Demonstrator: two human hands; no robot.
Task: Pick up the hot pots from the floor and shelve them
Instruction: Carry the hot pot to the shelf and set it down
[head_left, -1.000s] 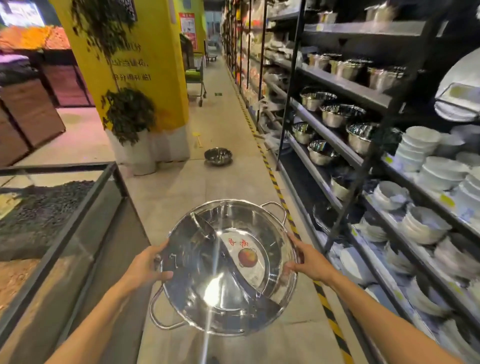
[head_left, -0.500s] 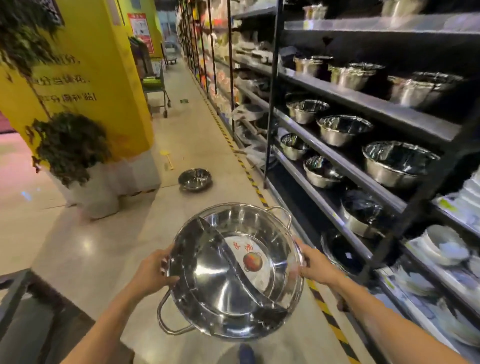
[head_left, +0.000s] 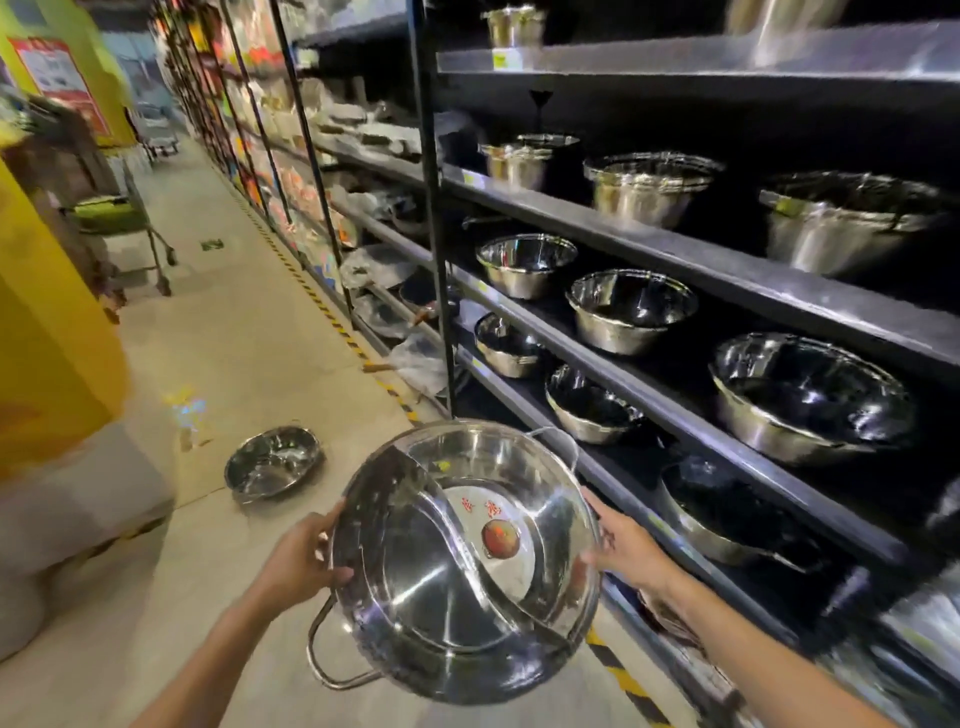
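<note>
I hold a shiny steel divided hot pot (head_left: 457, 582) with a curved partition and a round sticker inside, tilted toward me, in front of the shelves. My left hand (head_left: 301, 561) grips its left rim and my right hand (head_left: 623, 545) grips its right rim. A second divided hot pot (head_left: 272, 462) lies on the floor ahead, to the left of the held one. The dark shelving unit (head_left: 727, 270) on the right carries steel bowls and pots on several levels.
A yellow pillar (head_left: 47, 332) with a white base stands at left. A shopping cart (head_left: 130, 228) is parked farther down the aisle. Yellow-black hazard tape (head_left: 332, 322) runs along the shelf foot. Bagged pans (head_left: 415, 358) lie on the floor by the shelf upright.
My view has swung right and closer to the shelves. The held pot has come nearer the shelf and tilted more toward me. The floor pot now appears closer, at my left.
</note>
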